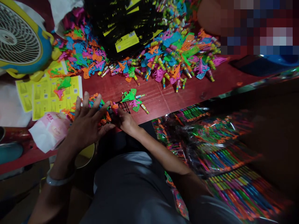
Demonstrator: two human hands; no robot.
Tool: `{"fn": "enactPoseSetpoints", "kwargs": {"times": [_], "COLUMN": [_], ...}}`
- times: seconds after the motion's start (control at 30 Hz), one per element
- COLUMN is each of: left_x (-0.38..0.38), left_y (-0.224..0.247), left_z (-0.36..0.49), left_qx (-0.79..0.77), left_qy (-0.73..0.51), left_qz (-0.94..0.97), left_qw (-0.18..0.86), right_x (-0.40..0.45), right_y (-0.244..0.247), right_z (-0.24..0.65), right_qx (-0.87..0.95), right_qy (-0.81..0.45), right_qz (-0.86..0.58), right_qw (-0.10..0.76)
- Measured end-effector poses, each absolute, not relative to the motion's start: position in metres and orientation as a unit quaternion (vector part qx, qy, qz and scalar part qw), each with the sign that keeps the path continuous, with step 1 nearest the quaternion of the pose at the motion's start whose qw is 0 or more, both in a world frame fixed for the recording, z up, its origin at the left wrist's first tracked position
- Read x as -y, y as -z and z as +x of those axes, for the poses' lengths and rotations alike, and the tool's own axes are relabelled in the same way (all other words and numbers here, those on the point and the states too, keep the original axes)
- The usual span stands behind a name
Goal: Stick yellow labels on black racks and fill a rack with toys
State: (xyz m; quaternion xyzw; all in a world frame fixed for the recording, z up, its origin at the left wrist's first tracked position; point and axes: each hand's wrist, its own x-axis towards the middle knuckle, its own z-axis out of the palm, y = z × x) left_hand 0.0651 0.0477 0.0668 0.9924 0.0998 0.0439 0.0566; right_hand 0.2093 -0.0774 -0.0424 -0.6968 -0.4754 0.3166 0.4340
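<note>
My left hand (87,124) is spread, palm down, over a heap of small orange, blue and green plastic pieces (106,118) at the table's front edge. It grips nothing that I can see. Close beside it, my right hand (126,122) has its fingers closed around a small orange and pink plastic piece (114,107), partly hidden by the fingers. A black wire rack (125,107) shows behind the right hand. Just beyond lie a green plastic toy piece (129,95), a pink one (134,103) and small tubes with yellow bands (144,109).
Colourful plastic pieces and tubes (173,59) pile up at the back around a black plastic bag (105,28). A fan (44,49), yellow label sheets (74,85) and a white-pink packet (52,127) stand left. Bagged bundles of colourful sticks (224,158) lie low at right.
</note>
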Motion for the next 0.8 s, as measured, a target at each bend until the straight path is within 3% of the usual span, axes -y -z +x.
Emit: {"fn": "enactPoseSetpoints", "kwargs": {"times": [0.23, 0.6, 0.8], "left_x": [-0.045, -0.048, -0.052], "left_y": [-0.067, -0.062, -0.062], "left_z": [0.067, 0.065, 0.066], "left_qx": [-0.104, -0.116, -0.076], "left_qy": [-0.045, -0.068, -0.058], "left_qz": [0.992, 0.990, 0.993], "left_qw": [0.061, 0.051, 0.067], "right_x": [0.080, 0.077, 0.076], "right_y": [0.036, 0.023, 0.035], "right_z": [0.199, 0.197, 0.202], "right_qx": [0.437, 0.514, 0.524], "right_qy": [-0.338, -0.296, -0.316], "right_qz": [-0.732, -0.757, -0.720], "right_qw": [0.399, 0.274, 0.327]}}
